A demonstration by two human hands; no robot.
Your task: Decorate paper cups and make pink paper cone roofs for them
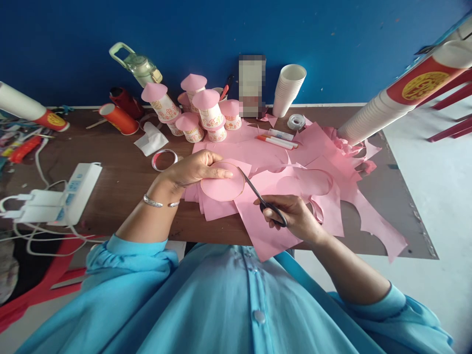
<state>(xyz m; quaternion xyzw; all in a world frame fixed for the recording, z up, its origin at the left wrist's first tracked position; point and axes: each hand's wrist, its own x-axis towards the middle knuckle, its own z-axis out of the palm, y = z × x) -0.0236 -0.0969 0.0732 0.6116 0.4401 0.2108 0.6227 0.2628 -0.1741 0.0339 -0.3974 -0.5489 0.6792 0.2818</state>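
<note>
My left hand [206,169] pinches a piece of pink paper [223,187] with a round outline drawn on it, thumb on top. In my right hand [295,215] is a pair of black-handled scissors [254,188], its blades pointing up and left to the right edge of the round shape. Whether the blades are apart is too small to tell. Under and beside the hands lie pink paper sheets [265,233], some with curved pieces cut out. Another oval outline [319,181] shows on a sheet to the right.
Behind stand several decorated paper cups with pink cone roofs [208,100]. A stack of white cups [289,91], markers [276,141] and clear tape [296,121] are at the back. Tall cup stacks [379,113] lean at right. A tape roll [164,160] and power strip [77,194] lie left.
</note>
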